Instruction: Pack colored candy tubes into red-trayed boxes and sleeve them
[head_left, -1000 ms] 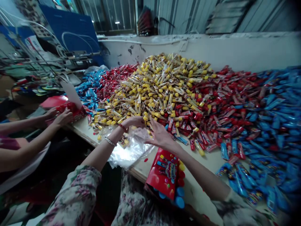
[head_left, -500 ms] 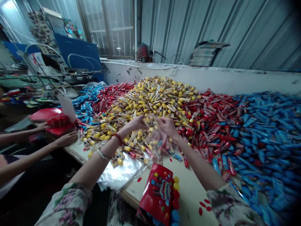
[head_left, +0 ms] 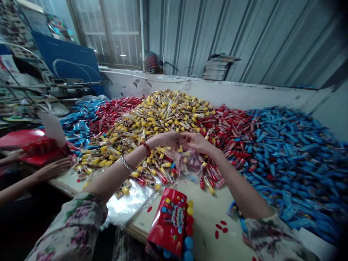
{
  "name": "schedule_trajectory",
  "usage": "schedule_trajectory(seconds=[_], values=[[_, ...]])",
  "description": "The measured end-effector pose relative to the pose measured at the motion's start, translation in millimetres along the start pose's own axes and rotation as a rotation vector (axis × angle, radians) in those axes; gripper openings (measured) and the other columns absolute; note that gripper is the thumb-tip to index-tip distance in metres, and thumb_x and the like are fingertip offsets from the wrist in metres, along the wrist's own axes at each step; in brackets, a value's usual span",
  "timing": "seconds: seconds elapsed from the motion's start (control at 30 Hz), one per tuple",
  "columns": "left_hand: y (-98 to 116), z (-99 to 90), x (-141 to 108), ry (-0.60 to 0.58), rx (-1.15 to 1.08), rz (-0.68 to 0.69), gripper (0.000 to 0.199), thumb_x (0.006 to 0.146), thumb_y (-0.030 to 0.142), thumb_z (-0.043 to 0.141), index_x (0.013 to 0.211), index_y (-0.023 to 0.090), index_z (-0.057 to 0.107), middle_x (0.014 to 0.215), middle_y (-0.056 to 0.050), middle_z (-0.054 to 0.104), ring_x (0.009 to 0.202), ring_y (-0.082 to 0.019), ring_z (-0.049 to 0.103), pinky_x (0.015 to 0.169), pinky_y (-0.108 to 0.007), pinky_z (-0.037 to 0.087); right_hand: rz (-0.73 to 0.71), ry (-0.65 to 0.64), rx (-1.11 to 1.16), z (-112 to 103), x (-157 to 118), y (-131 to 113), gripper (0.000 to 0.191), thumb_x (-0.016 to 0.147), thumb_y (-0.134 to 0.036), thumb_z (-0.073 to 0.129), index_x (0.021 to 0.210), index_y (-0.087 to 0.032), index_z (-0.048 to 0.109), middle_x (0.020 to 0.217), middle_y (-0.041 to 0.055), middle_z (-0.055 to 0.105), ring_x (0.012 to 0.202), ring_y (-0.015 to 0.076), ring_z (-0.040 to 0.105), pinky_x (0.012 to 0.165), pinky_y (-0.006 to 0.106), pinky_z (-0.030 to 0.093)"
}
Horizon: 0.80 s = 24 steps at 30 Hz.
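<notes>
My left hand (head_left: 170, 140) and my right hand (head_left: 198, 143) meet over the front of the yellow-capped tube pile (head_left: 163, 116). Their fingers are pinched together at the top of a clear plastic bag (head_left: 193, 161), which hangs below them with several small tubes showing inside. Part of its rim is hidden behind my fingers. Close in front of me stands a red printed box (head_left: 170, 221), with yellow, red and blue round caps (head_left: 189, 228) along its right side. Flat clear bags (head_left: 133, 203) lie beneath my left forearm.
Red tubes (head_left: 231, 127) and blue tubes (head_left: 299, 159) are heaped to the right, with smaller heaps at left. Red oval pieces (head_left: 221, 227) dot the table (head_left: 209, 206). At far left, another person's hand (head_left: 56, 168) rests near a red box (head_left: 43, 152). A low white wall (head_left: 225, 95) stands behind.
The view has swung to the right, so the scene sits further left. My hands have come together above the bag, where before they were slightly apart.
</notes>
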State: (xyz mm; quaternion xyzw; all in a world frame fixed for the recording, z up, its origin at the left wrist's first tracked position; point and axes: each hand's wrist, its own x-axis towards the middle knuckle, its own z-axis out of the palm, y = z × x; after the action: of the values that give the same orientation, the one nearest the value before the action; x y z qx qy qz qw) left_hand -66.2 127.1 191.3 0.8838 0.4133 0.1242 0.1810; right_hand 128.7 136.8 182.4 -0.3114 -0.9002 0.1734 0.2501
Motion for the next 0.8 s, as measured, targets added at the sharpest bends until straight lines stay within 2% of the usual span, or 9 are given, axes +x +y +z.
schedule_trajectory(seconds=[0.03, 0.1, 0.2, 0.27, 0.33, 0.43, 0.6, 0.7, 0.8], values=[[1.4, 0.7, 0.7, 0.01, 0.033, 0.008, 0.013, 0.061, 0.012, 0.056, 0.073, 0.014, 0.06, 0.058, 0.006, 0.047, 0.055, -0.008, 0.039, 0.051, -0.02, 0.029, 0.0, -0.054, -0.029, 0.4, 0.2, -1.8, 0.021, 0.08, -0.026, 0.057, 0.093, -0.015, 0.069, 0.081, 0.003, 0.069, 0.071, 0.0147, 0.06, 0.066, 0.024, 0.043], [1.5, 1.7, -1.0, 0.067, 0.11, -0.029, 0.016, 0.061, 0.009, 0.055, 0.075, 0.014, 0.061, 0.059, 0.005, 0.047, 0.056, -0.008, 0.038, 0.051, -0.02, 0.028, 0.004, -0.087, -0.09, 0.7, -1.4, -3.8, 0.018, 0.082, -0.022, 0.054, 0.075, -0.014, 0.068, 0.07, 0.0012, 0.066, 0.064, 0.013, 0.056, 0.06, 0.022, 0.038], [0.7, 1.9, -7.5, 0.153, 0.217, -0.114, 0.024, 0.062, 0.009, 0.058, 0.085, 0.013, 0.064, 0.064, 0.003, 0.054, 0.058, -0.01, 0.043, 0.053, -0.021, 0.03, -0.007, -0.004, -0.189, -1.0, -7.0, -9.7, 0.021, 0.085, -0.027, 0.055, 0.07, -0.015, 0.064, 0.061, -0.0008, 0.06, 0.057, 0.0109, 0.05, 0.054, 0.021, 0.031], [1.2, 1.1, -12.2, 0.136, 0.263, -0.158, 0.024, 0.064, 0.014, 0.064, 0.088, 0.015, 0.066, 0.067, 0.001, 0.058, 0.059, -0.012, 0.046, 0.054, -0.022, 0.031, -0.016, 0.04, -0.283, -3.7, -10.8, -17.1, 0.023, 0.085, -0.032, 0.057, 0.069, -0.017, 0.062, 0.058, -0.0013, 0.057, 0.055, 0.0109, 0.047, 0.053, 0.022, 0.028], [2.3, -0.5, -16.5, 0.079, 0.304, -0.204, 0.019, 0.064, 0.021, 0.069, 0.082, 0.015, 0.067, 0.066, 0.0, 0.058, 0.06, -0.013, 0.049, 0.054, -0.023, 0.032, -0.023, 0.057, -0.424, -7.4, -13.8, -24.7, 0.022, 0.083, -0.033, 0.061, 0.068, -0.018, 0.06, 0.063, 0.0005, 0.058, 0.058, 0.012, 0.048, 0.053, 0.023, 0.027], [3.8, -3.0, -22.8, 0.049, 0.367, -0.248, 0.017, 0.062, 0.024, 0.074, 0.073, 0.015, 0.067, 0.059, -0.001, 0.054, 0.06, -0.015, 0.051, 0.053, -0.023, 0.032, -0.065, 0.066, -0.602, -13.7, -17.4, -29.4, 0.009, 0.077, -0.021, 0.065, 0.07, -0.019, 0.06, 0.083, 0.0052, 0.061, 0.068, 0.0141, 0.051, 0.055, 0.024, 0.028], [10.1, -3.2, -33.9, 0.11, 0.393, -0.266, 0.021, 0.066, 0.033, 0.073, 0.071, 0.014, 0.067, 0.061, -0.002, 0.055, 0.06, -0.014, 0.051, 0.053, -0.023, 0.032, -0.005, 0.105, -0.39, -14.0, -22.6, -18.4, 0.013, 0.079, -0.008, 0.048, 0.076, -0.019, 0.053, 0.065, -0.0009, 0.052, 0.058, 0.0126, 0.047, 0.055, 0.023, 0.03], [11.1, -0.6, -39.5, 0.168, 0.359, -0.313, 0.032, 0.074, 0.045, 0.065, 0.072, 0.013, 0.066, 0.061, -0.003, 0.057, 0.057, -0.014, 0.051, 0.051, -0.023, 0.031, 0.056, 0.202, -0.249, -5.9, -26.3, -15.0, 0.005, 0.083, -0.018, 0.049, 0.087, -0.019, 0.052, 0.064, -0.003, 0.052, 0.056, 0.0129, 0.048, 0.055, 0.022, 0.031], [2.8, 2.2, -44.8, 0.231, 0.343, -0.33, 0.028, 0.08, 0.043, 0.059, 0.079, 0.017, 0.068, 0.069, -0.005, 0.063, 0.063, -0.016, 0.056, 0.055, -0.024, 0.033, 0.122, 0.181, -0.257, 1.8, -31.6, -20.8, 0.021, 0.081, -0.029, 0.06, 0.097, -0.019, 0.051, 0.064, -0.0039, 0.054, 0.055, 0.0132, 0.049, 0.053, 0.021, 0.029]])
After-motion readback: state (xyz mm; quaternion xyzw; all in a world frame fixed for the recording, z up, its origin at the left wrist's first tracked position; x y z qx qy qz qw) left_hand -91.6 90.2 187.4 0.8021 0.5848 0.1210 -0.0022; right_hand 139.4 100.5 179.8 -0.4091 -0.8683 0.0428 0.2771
